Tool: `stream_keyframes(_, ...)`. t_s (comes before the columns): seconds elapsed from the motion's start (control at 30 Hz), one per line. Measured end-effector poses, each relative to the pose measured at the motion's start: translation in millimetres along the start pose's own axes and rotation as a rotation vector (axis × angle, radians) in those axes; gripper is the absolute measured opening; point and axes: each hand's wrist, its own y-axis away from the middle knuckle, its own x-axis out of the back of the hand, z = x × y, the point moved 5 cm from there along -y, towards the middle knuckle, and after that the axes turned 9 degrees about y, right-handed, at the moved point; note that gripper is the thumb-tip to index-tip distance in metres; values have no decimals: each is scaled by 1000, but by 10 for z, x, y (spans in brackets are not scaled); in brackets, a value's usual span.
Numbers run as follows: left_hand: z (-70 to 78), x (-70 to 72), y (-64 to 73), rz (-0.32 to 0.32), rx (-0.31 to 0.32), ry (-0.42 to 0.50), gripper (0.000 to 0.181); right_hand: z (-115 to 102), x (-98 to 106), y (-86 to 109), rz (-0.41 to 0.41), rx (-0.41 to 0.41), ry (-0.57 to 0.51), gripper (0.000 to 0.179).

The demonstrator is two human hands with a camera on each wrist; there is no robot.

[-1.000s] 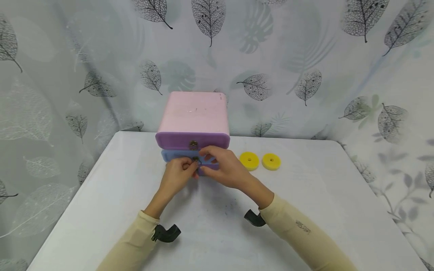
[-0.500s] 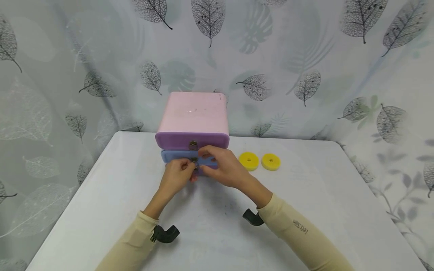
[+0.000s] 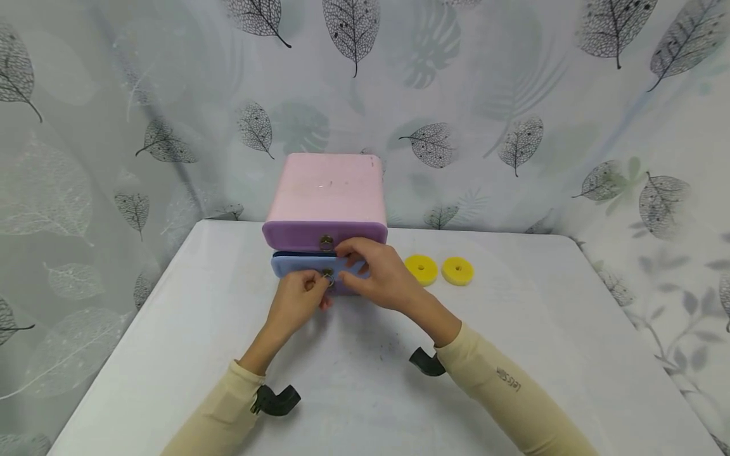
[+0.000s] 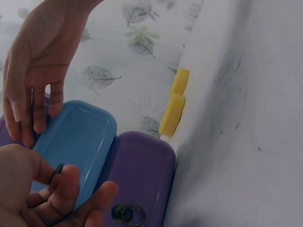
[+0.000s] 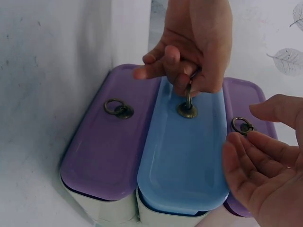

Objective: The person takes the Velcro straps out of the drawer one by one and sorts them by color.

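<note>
In the head view a small chest of drawers point(image 3: 331, 190) has a pink top, purple drawers above and below, and a blue drawer point(image 5: 182, 156) between them. My left hand point(image 3: 296, 297) pinches the brass ring pull point(image 5: 189, 97) of the blue drawer with thumb and finger. That drawer stands slightly out, with a dark gap along its top edge. My right hand point(image 3: 379, 275) hovers at the drawer fronts with loosely bent fingers and holds nothing. In the right wrist view its fingertips are close to the upper purple drawer's ring point(image 5: 242, 126); contact is unclear.
Two yellow discs point(image 3: 421, 270) with centre holes lie on the white table point(image 3: 513, 354), right of the chest. The lower purple drawer point(image 5: 109, 146) has its own brass ring. A leaf-patterned cloth point(image 3: 473, 95) hangs behind and at both sides.
The blue drawer has come forward a little, and a dark gap now shows above it. My left hand keeps its pinch on the ring. The right hand stays nearly in place.
</note>
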Motion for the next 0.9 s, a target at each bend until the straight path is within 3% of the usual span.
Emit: stream_keyframes(0.9,85,15,274,-14,31,-51,30,-52,138,-59,-25,-25,-34,36)
